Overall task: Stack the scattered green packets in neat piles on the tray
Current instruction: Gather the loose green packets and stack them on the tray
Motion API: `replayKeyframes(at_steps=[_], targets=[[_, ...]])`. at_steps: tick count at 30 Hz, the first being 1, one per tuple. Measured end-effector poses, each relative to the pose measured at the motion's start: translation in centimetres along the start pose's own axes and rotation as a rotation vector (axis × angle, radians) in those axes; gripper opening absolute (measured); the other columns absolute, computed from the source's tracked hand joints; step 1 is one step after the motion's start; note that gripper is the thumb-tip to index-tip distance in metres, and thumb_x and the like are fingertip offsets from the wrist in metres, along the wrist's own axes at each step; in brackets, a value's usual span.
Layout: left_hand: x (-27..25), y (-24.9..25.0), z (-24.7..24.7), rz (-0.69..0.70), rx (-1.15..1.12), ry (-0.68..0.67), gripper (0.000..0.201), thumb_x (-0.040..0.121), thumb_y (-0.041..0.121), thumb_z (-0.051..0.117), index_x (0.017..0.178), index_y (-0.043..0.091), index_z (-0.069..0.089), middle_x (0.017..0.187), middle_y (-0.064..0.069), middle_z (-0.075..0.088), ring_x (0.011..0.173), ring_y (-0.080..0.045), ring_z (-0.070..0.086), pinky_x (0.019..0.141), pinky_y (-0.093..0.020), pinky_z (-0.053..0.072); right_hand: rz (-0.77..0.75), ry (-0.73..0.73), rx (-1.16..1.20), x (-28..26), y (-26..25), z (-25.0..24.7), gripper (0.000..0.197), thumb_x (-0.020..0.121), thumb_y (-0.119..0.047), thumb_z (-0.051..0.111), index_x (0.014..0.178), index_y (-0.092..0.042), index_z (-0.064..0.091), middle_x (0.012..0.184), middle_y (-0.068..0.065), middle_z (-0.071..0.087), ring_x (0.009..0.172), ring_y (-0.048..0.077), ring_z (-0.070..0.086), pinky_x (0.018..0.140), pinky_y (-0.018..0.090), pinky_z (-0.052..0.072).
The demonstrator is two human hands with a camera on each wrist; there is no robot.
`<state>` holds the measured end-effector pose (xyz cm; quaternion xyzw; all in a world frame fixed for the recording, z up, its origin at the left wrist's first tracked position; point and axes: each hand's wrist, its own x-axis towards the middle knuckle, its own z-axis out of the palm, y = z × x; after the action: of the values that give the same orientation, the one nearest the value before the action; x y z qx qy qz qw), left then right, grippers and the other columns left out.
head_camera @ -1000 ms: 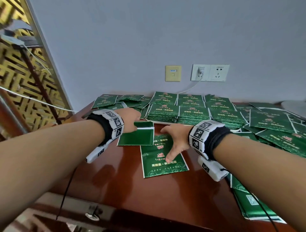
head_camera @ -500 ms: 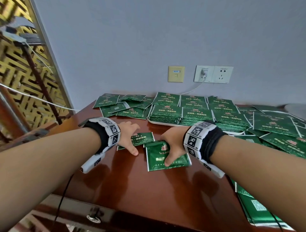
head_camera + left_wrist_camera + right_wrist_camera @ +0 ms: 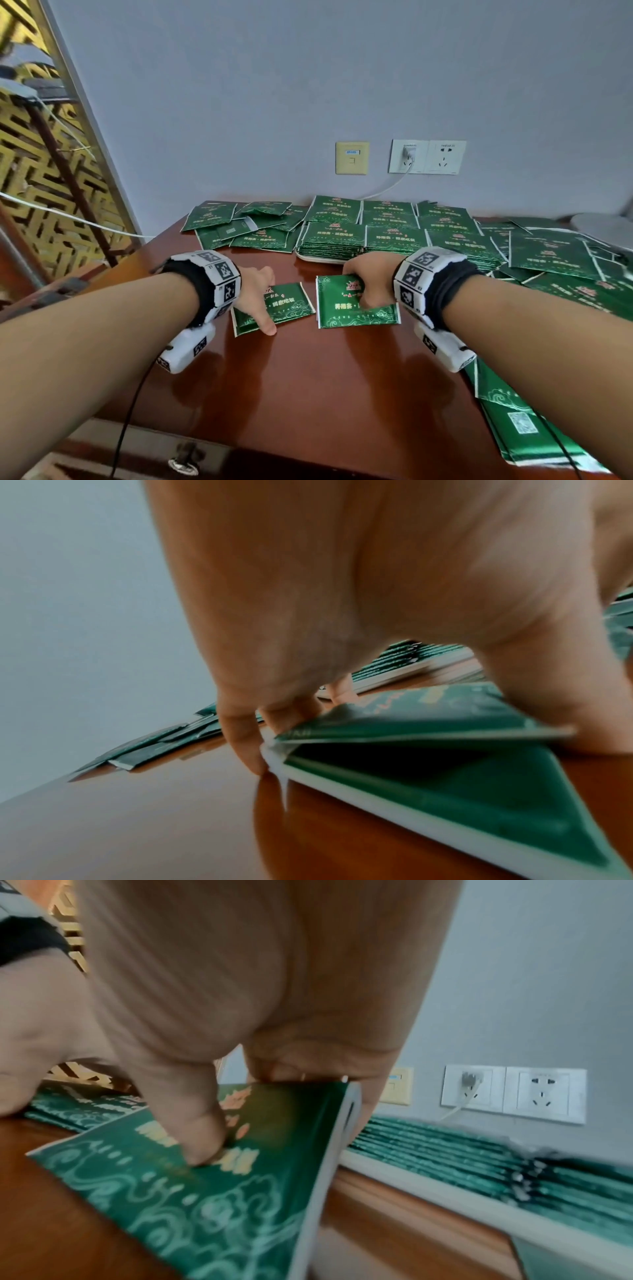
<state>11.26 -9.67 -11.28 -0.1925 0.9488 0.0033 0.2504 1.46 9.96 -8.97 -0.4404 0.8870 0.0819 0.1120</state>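
From the head view, each hand had drawn a packet back toward the near edge of the table (image 3: 308, 394) since a second ago. The left hand (image 3: 255, 294) pinched a small packet (image 3: 287, 303) that had lain further back and showed its plain side then; now it lay printed side up. The right hand (image 3: 368, 277) grasped a larger packet (image 3: 352, 310), thumb on its face, with its far edge lifted. Both seemed gathered for stacking. The tray (image 3: 320, 257) behind held neat piles (image 3: 387, 238), with loose packets (image 3: 236, 222) scattered to either side.

The left wrist view showed what the head view hid: two packets (image 3: 445, 785) lay under that hand, the upper one raised off the lower, fingertips (image 3: 246, 750) curled at their far edge.

The right wrist view showed the thumb (image 3: 195, 1123) pressing the print while the fingers curled the far edge upward, and the tray's pale rim (image 3: 428, 1173) just beyond, well filled.
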Motion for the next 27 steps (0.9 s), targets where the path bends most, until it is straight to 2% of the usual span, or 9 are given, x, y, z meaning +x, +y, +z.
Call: replayKeyframes(at_steps=[2, 5, 7, 9, 11, 16, 19, 23, 27], targets=[[-0.1, 0.3, 0.1, 0.003, -0.016, -0.002, 0.102, 0.063, 0.053, 0.081, 0.141, 0.019, 0.024, 0.127, -0.001, 0.05, 0.111, -0.023, 0.055, 0.096, -0.04, 0.047, 0.007, 0.007, 0.055, 0.2, -0.3, 0.5, 0.043, 0.081, -0.005, 0.056, 0.123, -0.013, 0.049, 0.102, 0.003, 0.062, 0.082, 0.019, 0.058, 0.057, 0.026, 0.045], [-0.1, 1.0, 0.3, 0.006, -0.002, 0.0, 0.099, 0.064, 0.052, 0.075, 0.141, 0.023, 0.02, 0.115, -0.001, 0.055, 0.098, -0.022, 0.06, 0.088, -0.039, 0.053, 0.072, 0.0, 0.174, 0.5, -0.2, 1.2, 0.047, 0.088, -0.011, 0.048, 0.134, -0.011, 0.036, 0.096, 0.005, 0.058, 0.075, 0.019, 0.056, 0.055, 0.027, 0.045], [-0.2, 1.5, 0.3, 0.006, -0.009, -0.012, 0.101, 0.064, 0.054, 0.075, 0.142, 0.026, 0.017, 0.12, -0.002, 0.055, 0.099, -0.021, 0.06, 0.087, -0.038, 0.053, 0.093, -0.018, 0.253, 0.2, 0.4, 1.3, 0.06, 0.087, -0.03, 0.059, 0.136, -0.013, 0.03, 0.102, 0.005, 0.057, 0.079, 0.018, 0.057, 0.061, 0.029, 0.048], [-0.4, 2.2, -0.2, 0.019, -0.023, -0.018, 0.104, 0.065, 0.056, 0.077, 0.143, 0.028, 0.014, 0.133, -0.003, 0.049, 0.106, -0.022, 0.055, 0.089, -0.037, 0.05, 0.078, -0.038, 0.249, -0.3, 1.2, 1.0, 0.089, 0.072, -0.053, 0.074, 0.138, -0.017, 0.026, 0.118, 0.004, 0.053, 0.097, 0.021, 0.057, 0.078, 0.034, 0.05], [-0.5, 2.9, -1.0, 0.06, -0.026, 0.021, 0.105, 0.065, 0.055, 0.077, 0.144, 0.028, 0.013, 0.135, -0.003, 0.048, 0.106, -0.021, 0.055, 0.088, -0.036, 0.049, 0.075, -0.018, 0.175, -0.8, 2.0, 0.9, 0.107, 0.059, -0.057, 0.081, 0.14, -0.019, 0.021, 0.128, 0.005, 0.046, 0.107, 0.024, 0.053, 0.087, 0.038, 0.049], [0.0, 5.8, -4.0, 0.165, -0.046, 0.145, 0.1, 0.069, 0.046, 0.077, 0.145, 0.023, 0.015, 0.13, -0.004, 0.049, 0.103, -0.02, 0.057, 0.085, -0.036, 0.052, 0.151, 0.112, 0.266, -1.5, 5.1, -0.2, 0.096, 0.068, -0.033, 0.081, 0.14, -0.02, 0.02, 0.129, 0.009, 0.042, 0.096, 0.025, 0.055, 0.072, 0.034, 0.05], [0.9, 8.2, -6.0, 0.211, -0.034, 0.263, 0.101, 0.069, 0.042, 0.08, 0.146, 0.017, 0.018, 0.136, -0.009, 0.047, 0.114, -0.024, 0.053, 0.095, -0.038, 0.047, 0.217, 0.19, 0.294, -2.3, 7.6, -1.3, 0.097, 0.066, -0.035, 0.081, 0.141, -0.017, 0.022, 0.127, 0.01, 0.044, 0.1, 0.028, 0.056, 0.081, 0.041, 0.053], [2.7, 11.9, -8.9, 0.266, -0.004, 0.419, 0.103, 0.069, 0.045, 0.08, 0.147, 0.015, 0.02, 0.14, -0.008, 0.044, 0.124, -0.026, 0.046, 0.093, -0.031, 0.039, 0.3, 0.252, 0.346, -3.1, 11.3, -2.5, 0.092, 0.065, -0.035, 0.081, 0.136, -0.013, 0.028, 0.119, 0.01, 0.048, 0.096, 0.027, 0.058, 0.075, 0.042, 0.057], [5.1, 15.6, -11.2, 0.302, 0.01, 0.438, 0.109, 0.065, 0.052, 0.08, 0.147, 0.016, 0.018, 0.142, -0.01, 0.043, 0.126, -0.029, 0.045, 0.103, -0.042, 0.041, 0.361, 0.297, 0.415, -3.3, 15.1, -3.5, 0.083, 0.066, -0.038, 0.081, 0.129, -0.013, 0.033, 0.111, 0.009, 0.054, 0.088, 0.026, 0.061, 0.07, 0.042, 0.058]])
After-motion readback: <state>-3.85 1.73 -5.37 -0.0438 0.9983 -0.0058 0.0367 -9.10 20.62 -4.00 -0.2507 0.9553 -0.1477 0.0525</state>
